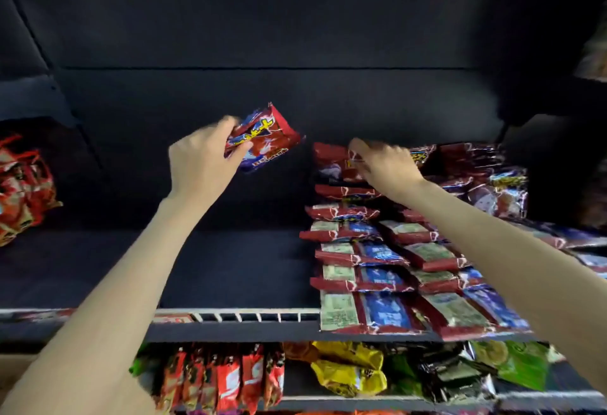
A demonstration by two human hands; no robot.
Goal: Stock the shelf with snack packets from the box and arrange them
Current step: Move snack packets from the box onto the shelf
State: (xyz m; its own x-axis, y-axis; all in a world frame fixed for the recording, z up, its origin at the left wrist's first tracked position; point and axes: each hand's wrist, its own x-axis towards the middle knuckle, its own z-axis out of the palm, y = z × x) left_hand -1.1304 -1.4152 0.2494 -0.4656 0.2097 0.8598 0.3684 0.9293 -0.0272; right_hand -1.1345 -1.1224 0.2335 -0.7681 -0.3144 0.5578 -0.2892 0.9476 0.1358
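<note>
My left hand (203, 160) grips a red and blue snack packet (267, 138) and holds it in the air above the dark shelf (230, 266). To its right, rows of the same red and blue packets (377, 260) lie overlapping from the shelf's front edge to the back. My right hand (384, 165) reaches over them, its fingers pinching the top edge of the rearmost packet (335, 161) in the left row. The box is not in view.
The shelf's left half is bare dark board behind a white front rail (256, 316). Red packets (23, 184) stand at the far left. On the shelf below sit orange-red packets (230, 378), yellow bags (348, 368) and green bags (522, 365).
</note>
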